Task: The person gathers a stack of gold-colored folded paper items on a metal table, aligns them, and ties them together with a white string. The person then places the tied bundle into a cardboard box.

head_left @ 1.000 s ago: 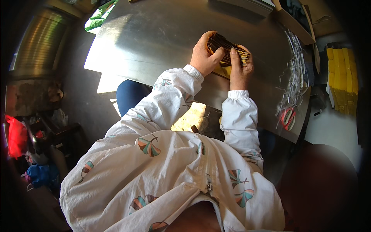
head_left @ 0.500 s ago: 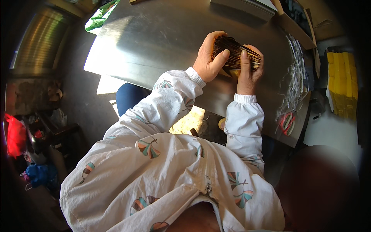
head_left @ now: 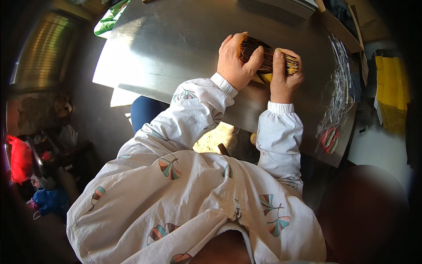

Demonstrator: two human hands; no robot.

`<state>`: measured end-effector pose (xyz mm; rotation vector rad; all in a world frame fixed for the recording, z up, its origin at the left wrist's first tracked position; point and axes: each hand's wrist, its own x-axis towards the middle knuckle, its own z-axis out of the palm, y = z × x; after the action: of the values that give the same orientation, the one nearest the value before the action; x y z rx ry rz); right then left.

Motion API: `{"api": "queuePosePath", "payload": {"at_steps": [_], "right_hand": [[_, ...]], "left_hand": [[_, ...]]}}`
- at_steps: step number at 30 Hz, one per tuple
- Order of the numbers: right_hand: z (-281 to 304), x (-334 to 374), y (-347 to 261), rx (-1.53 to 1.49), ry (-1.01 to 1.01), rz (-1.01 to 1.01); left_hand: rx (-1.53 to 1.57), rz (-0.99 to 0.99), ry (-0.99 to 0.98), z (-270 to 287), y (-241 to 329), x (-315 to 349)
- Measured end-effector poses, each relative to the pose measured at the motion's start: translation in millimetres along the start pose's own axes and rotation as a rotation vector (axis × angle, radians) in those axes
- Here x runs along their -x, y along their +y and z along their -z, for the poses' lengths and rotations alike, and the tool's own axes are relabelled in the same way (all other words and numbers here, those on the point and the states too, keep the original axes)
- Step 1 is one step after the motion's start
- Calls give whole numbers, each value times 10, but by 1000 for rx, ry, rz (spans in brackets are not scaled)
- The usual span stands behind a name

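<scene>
While both hands grip opposite ends of a thick stack of dark-edged, golden-yellow sheets point(head_left: 268, 60), the fingers are bent around it and clamped, only partly open because the stack fills the grasp. The left hand point(head_left: 234, 65) wraps the left end, its left thumb point(head_left: 255, 58) slanting up across the exposed edges; the right hand point(head_left: 286, 78) cups the other end, its right thumb point(head_left: 278, 65) pressed upright against the same face. Most of the other fingers are hidden behind the stack, so their exact spread cannot be told.

The stack is over the near part of the metal tabletop point(head_left: 184, 53), right of centre; whether it touches the surface cannot be told. The left sleeve point(head_left: 193, 101) runs diagonally up to the right, with that wrist bent, and the right sleeve point(head_left: 280, 136) rises nearly straight. The thumbs are near each other but apart.

Clear strips point(head_left: 339, 83) trail along the right side of the tabletop, beside red-handled scissors point(head_left: 329, 140). Farther right lie yellow bundles point(head_left: 391, 90). Any lettering on the green bag point(head_left: 110, 18) at upper left is too small to read.
</scene>
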<state>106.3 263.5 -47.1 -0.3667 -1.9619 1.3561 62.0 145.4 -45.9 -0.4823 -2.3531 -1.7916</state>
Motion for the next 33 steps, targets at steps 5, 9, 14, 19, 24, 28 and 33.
{"api": "queuePosePath", "payload": {"at_steps": [5,9,14,19,24,28,33], "right_hand": [[32,-10,36,-45,2,132],[-20,-3,159,118,-7,54],[-11,54,286,41,-15,19],[-37,19,294,-5,13,-31],[-59,-1,147,-20,31,-184],[-34,-40,79,-7,68,110],[-71,-67,153,-11,58,2]], "left_hand": [[-18,-112,-39,38,-131,-50],[-365,-85,-52,-13,-202,-38],[2,-27,8,-38,-250,-36],[167,30,39,-148,-229,-84],[78,55,88,-161,-145,-125],[146,-56,174,-179,-104,-127],[57,-1,146,-209,-123,-141]]}}
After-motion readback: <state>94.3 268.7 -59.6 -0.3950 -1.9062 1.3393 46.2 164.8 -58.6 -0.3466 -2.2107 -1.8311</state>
